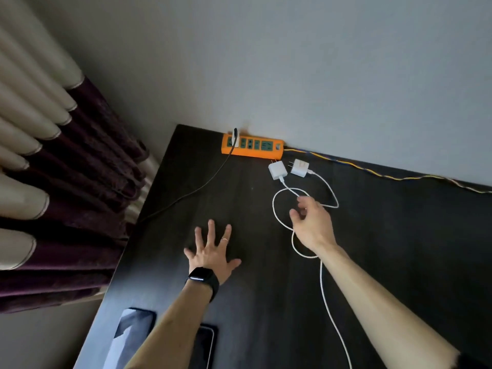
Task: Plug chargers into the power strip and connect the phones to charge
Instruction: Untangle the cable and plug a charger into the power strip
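An orange power strip (253, 147) lies against the wall at the back of the dark table (399, 235). One white plug with a black cable (202, 186) sits in its leftmost socket. Two white chargers (277, 170) (300, 168) lie unplugged just in front of the strip's right end, and their white cables (277, 217) loop toward me. My right hand (311, 225) hovers over the cable loops with loosely curled fingers, holding nothing I can see. My left hand (213, 251) lies flat on the table with spread fingers. Two phones (133, 331) (205, 344) lie near the front left edge.
A yellow and blue twisted cord (372, 170) runs from the strip along the wall to the right. Purple and cream curtains (66, 182) hang left of the table. The table's left edge runs diagonally beside them.
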### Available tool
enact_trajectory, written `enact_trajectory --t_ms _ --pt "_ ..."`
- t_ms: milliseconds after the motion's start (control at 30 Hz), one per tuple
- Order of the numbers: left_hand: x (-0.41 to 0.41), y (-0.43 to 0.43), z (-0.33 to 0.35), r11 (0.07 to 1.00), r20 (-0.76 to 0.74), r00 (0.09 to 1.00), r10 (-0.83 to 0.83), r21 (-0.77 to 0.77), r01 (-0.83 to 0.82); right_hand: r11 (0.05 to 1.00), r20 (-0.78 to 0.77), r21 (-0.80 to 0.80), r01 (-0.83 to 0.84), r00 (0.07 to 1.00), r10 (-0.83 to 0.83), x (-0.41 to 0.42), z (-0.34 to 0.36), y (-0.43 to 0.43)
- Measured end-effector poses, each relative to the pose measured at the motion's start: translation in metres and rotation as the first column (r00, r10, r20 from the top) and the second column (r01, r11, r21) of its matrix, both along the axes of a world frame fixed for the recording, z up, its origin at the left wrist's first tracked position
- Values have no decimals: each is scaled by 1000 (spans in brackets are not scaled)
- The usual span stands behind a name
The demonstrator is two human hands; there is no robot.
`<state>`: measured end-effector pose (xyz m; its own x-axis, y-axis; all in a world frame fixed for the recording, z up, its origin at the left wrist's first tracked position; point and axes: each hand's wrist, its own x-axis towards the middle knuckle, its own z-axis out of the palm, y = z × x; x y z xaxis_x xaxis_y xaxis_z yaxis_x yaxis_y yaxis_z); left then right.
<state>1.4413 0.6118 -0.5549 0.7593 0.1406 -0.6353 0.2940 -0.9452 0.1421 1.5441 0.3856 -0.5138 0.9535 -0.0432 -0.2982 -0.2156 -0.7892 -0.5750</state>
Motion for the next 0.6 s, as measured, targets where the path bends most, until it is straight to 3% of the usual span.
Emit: enact_trajectory --t_ms 167,233,300,433,467,533,600 --pt "8 2 1 998 -79 996 -39 49 43 915 -134 -378 -137 987 93 44 -26 10" --pt "7 4 0 998 -79 996 -36 44 39 870 -186 -453 -195 975 121 45 -32 11" --pt "9 6 1 998 -90 995 -48 45 52 888 -144 -420 -190 980 141 40 -31 10" --pt "27 7 20 999 -141 990 -21 -33 17 980 140 -175 -94 983 119 11 3 1" --pt "29 4 30 998 -78 997 5 -68 -10 985 191 -134 -112 972 136 -2 16 -3" --pt "33 -8 54 995 248 968 -26 -90 50 985 251 -82 -153 953 169 -30 44 -14" --pt "26 -25 81 961 542 825 -159 -106 255 984 281 -19 -178 943 176 -60 65 -23"
